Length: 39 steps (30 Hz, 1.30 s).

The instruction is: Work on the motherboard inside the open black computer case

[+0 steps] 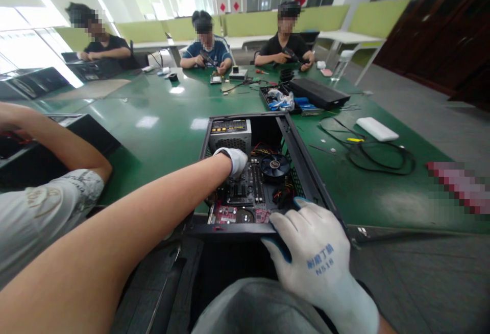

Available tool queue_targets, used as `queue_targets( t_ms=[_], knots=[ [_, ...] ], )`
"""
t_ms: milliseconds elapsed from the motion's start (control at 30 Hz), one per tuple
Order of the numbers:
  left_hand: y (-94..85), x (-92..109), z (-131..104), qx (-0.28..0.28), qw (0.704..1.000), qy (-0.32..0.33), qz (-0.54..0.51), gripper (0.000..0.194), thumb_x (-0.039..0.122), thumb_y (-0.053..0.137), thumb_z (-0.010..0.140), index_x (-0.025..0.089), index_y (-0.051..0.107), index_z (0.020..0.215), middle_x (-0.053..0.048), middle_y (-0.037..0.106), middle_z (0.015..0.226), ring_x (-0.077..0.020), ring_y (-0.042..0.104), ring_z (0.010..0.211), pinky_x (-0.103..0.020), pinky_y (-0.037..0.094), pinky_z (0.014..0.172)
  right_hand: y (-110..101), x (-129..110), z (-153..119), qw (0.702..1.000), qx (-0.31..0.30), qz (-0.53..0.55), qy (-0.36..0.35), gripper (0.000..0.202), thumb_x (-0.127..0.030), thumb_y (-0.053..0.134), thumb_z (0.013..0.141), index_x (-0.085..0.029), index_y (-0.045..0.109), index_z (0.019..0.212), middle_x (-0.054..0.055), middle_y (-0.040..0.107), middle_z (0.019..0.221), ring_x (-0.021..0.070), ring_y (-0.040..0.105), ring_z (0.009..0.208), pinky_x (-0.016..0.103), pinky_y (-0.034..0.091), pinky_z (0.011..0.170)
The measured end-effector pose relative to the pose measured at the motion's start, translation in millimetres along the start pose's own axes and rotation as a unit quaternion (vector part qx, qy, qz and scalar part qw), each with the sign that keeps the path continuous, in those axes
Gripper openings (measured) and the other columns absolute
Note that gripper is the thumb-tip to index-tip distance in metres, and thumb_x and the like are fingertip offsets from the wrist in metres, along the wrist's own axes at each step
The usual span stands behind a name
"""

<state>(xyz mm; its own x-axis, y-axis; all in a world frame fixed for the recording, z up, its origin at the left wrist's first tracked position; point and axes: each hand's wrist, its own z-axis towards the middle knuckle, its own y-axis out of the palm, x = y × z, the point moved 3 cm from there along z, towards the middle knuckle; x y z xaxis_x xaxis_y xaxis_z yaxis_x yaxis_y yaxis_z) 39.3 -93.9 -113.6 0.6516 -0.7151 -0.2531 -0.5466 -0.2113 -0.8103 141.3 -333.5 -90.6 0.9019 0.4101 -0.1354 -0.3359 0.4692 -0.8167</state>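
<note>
An opened black computer case (314, 170) lies on its side at the table's front edge. Inside it are a grey power supply (233, 137), a motherboard (245, 186), a round black cooling fan (274, 165) and a red circuit board (229, 214). My left hand (235, 160), in a white glove, reaches in over the motherboard just below the power supply. Its fingers curl downward, and whatever they hold is hidden. My right hand (312, 247), gloved too, grips the near rim of the case, thumb outside and fingers over the edge.
Close on my left, a co-worker's arm (72, 140) reaches over another black case (90, 135). To the right lie a black cable (367, 168) and a white box (377, 128). Beyond stands a black tray with gloves (281, 100). Three people (206, 50) sit across the table.
</note>
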Motion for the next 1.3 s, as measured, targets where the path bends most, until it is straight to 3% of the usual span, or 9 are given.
queue_targets(
  t_ms=[500, 633, 767, 1000, 1300],
  knots=[
    [0.0, -4, 0, 0.002, 1.000, -0.017, 0.011, 0.056, 0.028, 0.081, 0.061, 0.013, 0.073, 0.115, -0.016, 0.072, 0.119, -0.0297, 0.068, 0.108, -0.031, 0.053, 0.093, -2, -3, -5, 1.000, 0.009, 0.002, -0.007, 0.026, -0.034, 0.065, 0.078, -0.019, 0.066, 0.100, 0.004, 0.059, 0.079, 0.0209, 0.047, 0.077, 0.049, 0.040, 0.100],
    [2.4, -5, 3, 0.000, 1.000, -0.010, 0.014, 0.058, 0.030, 0.081, 0.060, 0.012, 0.073, 0.115, -0.018, 0.072, 0.117, -0.0331, 0.068, 0.104, -0.035, 0.055, 0.091, -2, -4, -5, 1.000, -0.001, 0.000, -0.006, 0.026, -0.035, 0.065, 0.078, -0.019, 0.066, 0.099, 0.003, 0.057, 0.077, 0.0206, 0.046, 0.076, 0.049, 0.040, 0.100],
    [2.0, -5, 4, 0.000, 1.000, -0.013, 0.010, 0.060, 0.031, 0.083, 0.058, 0.011, 0.074, 0.114, -0.020, 0.072, 0.116, -0.0326, 0.069, 0.104, -0.032, 0.054, 0.091, -3, -4, -5, 1.000, 0.003, 0.000, -0.006, 0.025, -0.035, 0.064, 0.079, -0.019, 0.066, 0.098, 0.003, 0.056, 0.076, 0.0206, 0.045, 0.075, 0.049, 0.040, 0.100],
    [-0.1, -4, 2, 0.005, 1.000, -0.023, 0.009, 0.057, 0.030, 0.085, 0.054, 0.019, 0.076, 0.109, -0.011, 0.073, 0.117, -0.0290, 0.067, 0.105, -0.033, 0.053, 0.093, -4, -5, -3, 1.000, 0.005, -0.001, -0.010, 0.025, -0.034, 0.065, 0.078, -0.019, 0.066, 0.098, 0.003, 0.057, 0.076, 0.0204, 0.045, 0.075, 0.049, 0.040, 0.100],
    [-0.2, -4, 3, -0.011, 1.000, -0.010, 0.001, 0.066, 0.030, 0.088, 0.052, 0.014, 0.074, 0.114, -0.017, 0.071, 0.119, -0.0341, 0.066, 0.109, -0.035, 0.051, 0.096, -3, -3, -7, 1.000, 0.003, -0.001, -0.005, 0.026, -0.035, 0.063, 0.080, -0.019, 0.066, 0.099, 0.003, 0.058, 0.078, 0.0204, 0.047, 0.075, 0.050, 0.040, 0.100]
  ],
)
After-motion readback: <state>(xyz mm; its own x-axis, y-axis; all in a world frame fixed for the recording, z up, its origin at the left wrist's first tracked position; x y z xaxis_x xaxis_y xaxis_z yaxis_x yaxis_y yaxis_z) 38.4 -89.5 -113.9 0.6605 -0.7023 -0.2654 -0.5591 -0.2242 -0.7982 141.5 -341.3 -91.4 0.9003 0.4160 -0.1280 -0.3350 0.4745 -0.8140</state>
